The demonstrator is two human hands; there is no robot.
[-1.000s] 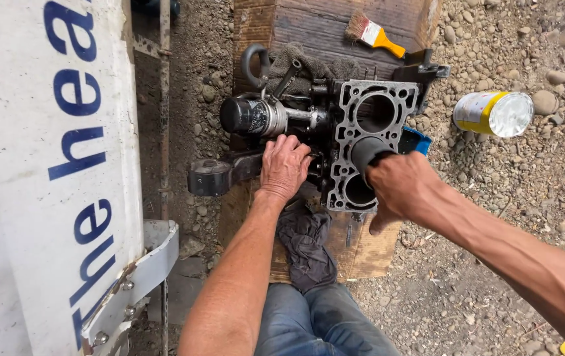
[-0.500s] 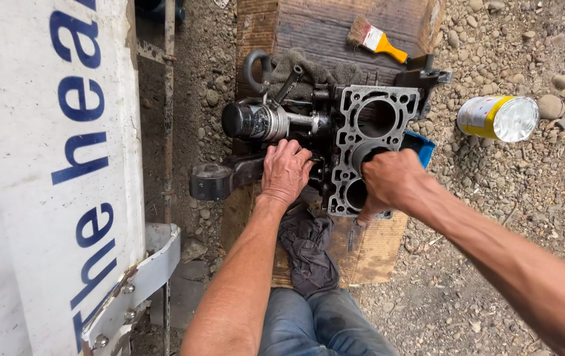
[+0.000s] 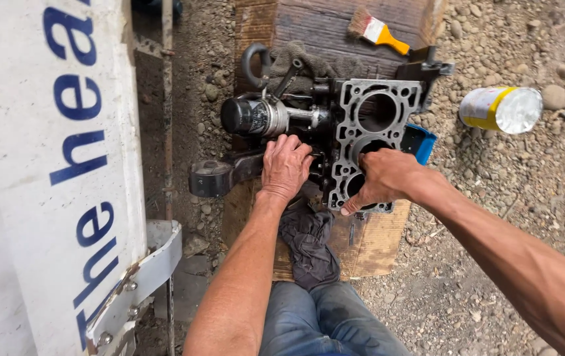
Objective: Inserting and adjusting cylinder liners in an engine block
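A grey metal engine block [image 3: 361, 125] with round cylinder bores lies on a wooden block [image 3: 335, 26] on gravel. A black oil filter [image 3: 246, 115] sticks out of its left side. My left hand [image 3: 285, 165] rests flat on the block's left side, fingers spread over the dark parts there. My right hand [image 3: 381, 178] lies over the nearest bore, fingers curled down onto the block's face; whether it holds anything is hidden. A dark rag [image 3: 309, 240] lies just below my hands.
A paintbrush [image 3: 378, 29] with a yellow handle lies on the wood at the top. A yellow tin can [image 3: 500, 109] lies on its side on the gravel, right. A blue container [image 3: 421, 142] sits beside the engine block. A white lettered panel [image 3: 45, 165] fills the left.
My right hand has shifted slightly down and left over the nearest bore. My left hand stays on the block's left side. The view has drifted a little.
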